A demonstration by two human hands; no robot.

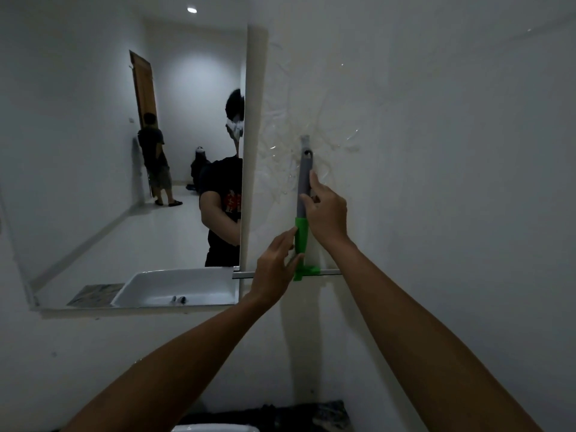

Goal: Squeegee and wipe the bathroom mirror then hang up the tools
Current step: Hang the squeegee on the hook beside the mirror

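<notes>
Squeegee (pixel 301 213) work looks finished, judging by where the tool now sits: it is upright against the white wall (pixel 436 182) just right of the mirror (pixel 124 182), blade bar at the bottom, and the hole at the top of its grey handle is at a small wall hook (pixel 304 140), so the hanging step seems to be in hand. Whether the hole is already seated on the hook cannot be told. The right hand (pixel 327 213), the upper grip, has thumb and fingers closed round the grey part of the handle; the left hand (pixel 274 269), the lower grip, is loosely open, its fingers resting against the green lower section and steadying it. The glass shows no obvious streaks or foam, though the dim light makes that hard to judge. What is left, as I read it, is settling the squeegee and hanging the wiping cloth, which is nowhere in view. Count: 1 squeegee, 1 hook, 1 mirror, 2 hands, 0 cloths visible, and 1 sink (pixel 215 428) edge at the bottom.
</notes>
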